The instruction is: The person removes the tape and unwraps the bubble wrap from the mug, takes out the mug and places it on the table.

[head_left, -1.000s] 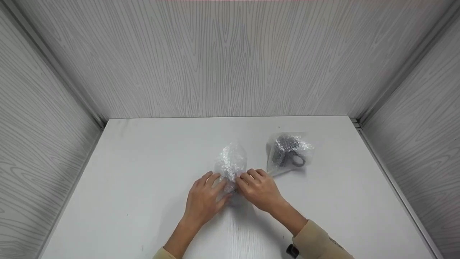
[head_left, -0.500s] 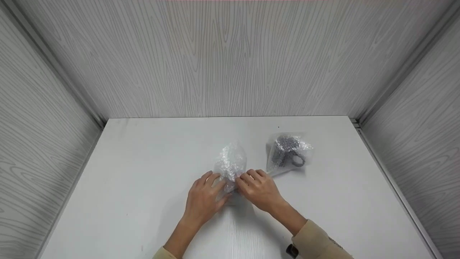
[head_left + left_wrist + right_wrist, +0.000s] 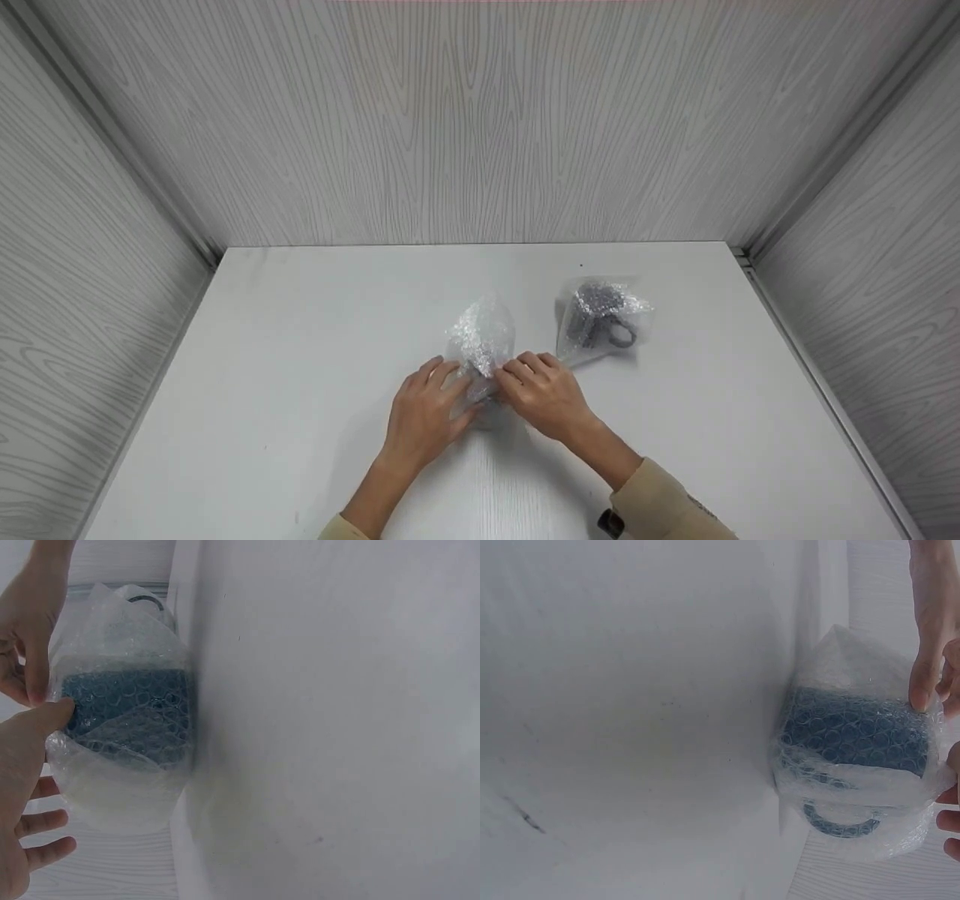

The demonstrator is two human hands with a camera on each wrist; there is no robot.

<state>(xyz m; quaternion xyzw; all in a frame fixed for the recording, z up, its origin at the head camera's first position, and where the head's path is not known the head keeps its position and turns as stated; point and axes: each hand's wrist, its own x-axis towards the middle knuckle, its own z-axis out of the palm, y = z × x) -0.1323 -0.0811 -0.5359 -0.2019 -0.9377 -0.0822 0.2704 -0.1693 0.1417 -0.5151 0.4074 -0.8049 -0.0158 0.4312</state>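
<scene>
A clear bubble-wrap bag [image 3: 480,330] stands at the middle of the white table, a dark blue thing [image 3: 855,727] showing through it. My left hand [image 3: 422,412] holds its left side, thumb on the near face and the other fingers spread. On the other side, my right hand [image 3: 541,394] pinches the top edge of the bubble wrap with curled fingers. A dark curved loop [image 3: 840,825] shows through plastic in the right wrist view; I cannot tell which wrapped item it belongs to.
Behind and to the right lies a second bubble-wrap bag [image 3: 600,315] with a dark mug-like item and its ring handle inside. Grey wood-grain panels [image 3: 480,127] enclose the table [image 3: 300,315] at the back and both sides.
My right hand has shifted very slightly to the right, and the bubble wrap between my hands has creased differently. My left hand and the second bag have stayed in place.
</scene>
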